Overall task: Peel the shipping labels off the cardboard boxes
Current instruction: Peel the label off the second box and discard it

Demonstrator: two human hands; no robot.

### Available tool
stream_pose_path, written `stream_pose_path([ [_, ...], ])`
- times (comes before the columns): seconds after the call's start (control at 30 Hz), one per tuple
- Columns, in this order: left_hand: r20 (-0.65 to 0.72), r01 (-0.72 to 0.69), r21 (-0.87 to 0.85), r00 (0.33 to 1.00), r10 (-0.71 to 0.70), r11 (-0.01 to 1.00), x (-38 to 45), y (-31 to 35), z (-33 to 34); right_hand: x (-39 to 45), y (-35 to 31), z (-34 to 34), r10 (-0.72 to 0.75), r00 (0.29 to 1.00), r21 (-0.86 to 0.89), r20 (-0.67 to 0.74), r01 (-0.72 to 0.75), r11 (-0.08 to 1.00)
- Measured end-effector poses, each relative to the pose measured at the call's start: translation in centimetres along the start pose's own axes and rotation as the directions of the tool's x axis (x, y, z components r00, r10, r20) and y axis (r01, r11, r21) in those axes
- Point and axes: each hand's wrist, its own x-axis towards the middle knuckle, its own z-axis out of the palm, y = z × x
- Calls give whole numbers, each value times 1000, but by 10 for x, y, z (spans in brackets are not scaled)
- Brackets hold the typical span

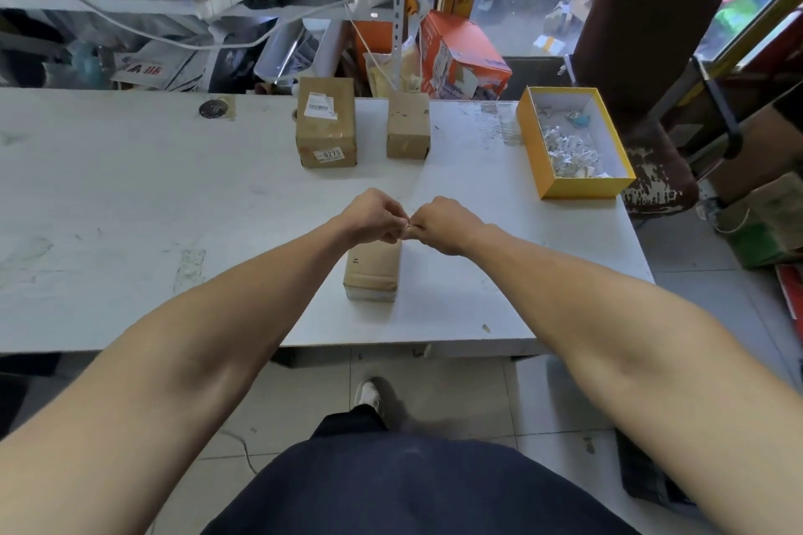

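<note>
Three cardboard boxes on a white table, all with the long axis running away from the person toward the far edge. Item one: near box, plain brown, standing close to the front edge, directly below the two hands, its far end hidden behind them. Item two: far-left box, carrying a white shipping label on its top face, partly lifted at one corner, and a smaller sticker reading 0275 on the end facing the person. Item three: far-right box, just beside item two but apart from it, top face bare brown with scuffs. Left hand and right hand: both raised over the near box, fingers curled closed, fingertips meeting at a tiny scrap pinched between them; what the scrap is cannot be told at this size. Yellow tray box: at the table's right edge, long axis also away from the person, white-lined, holding a heap of crumpled white paper bits. Brown chair: beyond the table's right end.
</note>
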Motion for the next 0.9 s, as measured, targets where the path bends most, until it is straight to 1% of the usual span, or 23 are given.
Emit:
stream_pose_path([
  [0.07, 50, 13, -102, 999, -8, 995, 10, 7, -3, 7, 7, -7, 34, 999, -21, -23, -35, 999],
  [0.1, 70, 20, -123, 997, -11, 992, 15, 11, -4, 10, 10, -12, 50, 999, -23, -21, -50, 998],
  [0.17, 92, 5, -99, 996, 4, 995, 25, 20, -5, 15, 18, -19, 72, 997, 15, 4, -72, 997],
  [0.23, 99, -17, -57, 995, 23, 998, 37, 31, -4, 20, 26, -24, 109, 994, 112, 21, -111, 987],
  [0.3, 77, -31, -15, 997, 32, 999, 51, 43, -2, 22, 35, -29, 157, 988, 223, -9, -151, 963],
  [0.47, 22, -57, 54, 998, 56, 997, 89, 75, 17, 24, 78, -47, 223, 972, 337, -80, -184, 923],
  [0.53, -46, -71, 117, 996, 77, 991, 103, 87, 29, 22, 99, -57, 222, 972, 363, -70, -183, 914],
  [0.6, -137, -73, 201, 985, 102, 977, 119, 101, 45, 21, 127, -68, 242, 968, 305, -65, -212, 928],
  [0.63, -166, -75, 237, 979, 117, 968, 128, 108, 54, 21, 144, -74, 264, 961, 241, -87, -237, 941],
  [0.7, -177, -84, 305, 974, 143, 949, 146, 126, 72, 19, 182, -84, 309, 937, 116, -165, -293, 949],
  [0.77, -193, -91, 337, 968, 163, 937, 164, 147, 92, 18, 220, -95, 340, 914, 55, -220, -336, 940],
  [0.83, -208, -104, 361, 960, 189, 927, 182, 171, 111, 17, 255, -106, 352, 905, 9, -238, -361, 933],
  [0.9, -204, -116, 425, 954, 220, 898, 200, 198, 128, 20, 288, -121, 359, 903, -25, -235, -375, 927],
])
